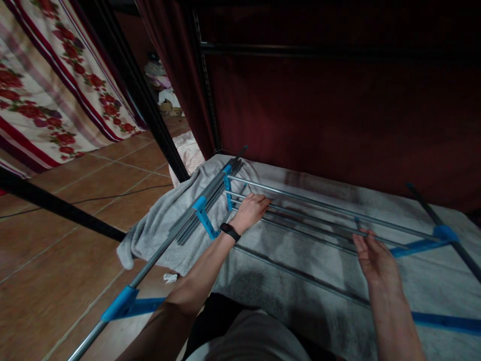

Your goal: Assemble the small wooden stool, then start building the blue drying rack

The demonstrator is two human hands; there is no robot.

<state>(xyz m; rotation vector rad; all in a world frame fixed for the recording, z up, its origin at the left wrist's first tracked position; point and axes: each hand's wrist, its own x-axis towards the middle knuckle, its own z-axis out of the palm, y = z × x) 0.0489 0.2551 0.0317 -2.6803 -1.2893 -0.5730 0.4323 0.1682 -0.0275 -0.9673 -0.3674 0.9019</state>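
Note:
A partly assembled rack of grey metal tubes and blue plastic brackets lies across a grey blanket. My left hand (pixel 251 206), with a dark band on its wrist, is closed around a metal tube (pixel 308 214) near the left blue bracket (pixel 228 186). At the other side my right hand (pixel 378 258) pinches a tube near its right end, palm turned up. The long upper tube (pixel 330 203) reaches the right blue bracket (pixel 445 233). Which of the close-set tubes each hand grips is hard to separate.
Several loose tubes (pixel 188 229) lie bundled on the blanket (pixel 150 243) at left. A black bed-frame post (pixel 146 95) and a dark red curtain (pixel 319 115) surround the bed. A cable (pixel 112 196) crosses the tiled floor (pixel 86 225). A floral cloth (pixel 56 90) hangs at left.

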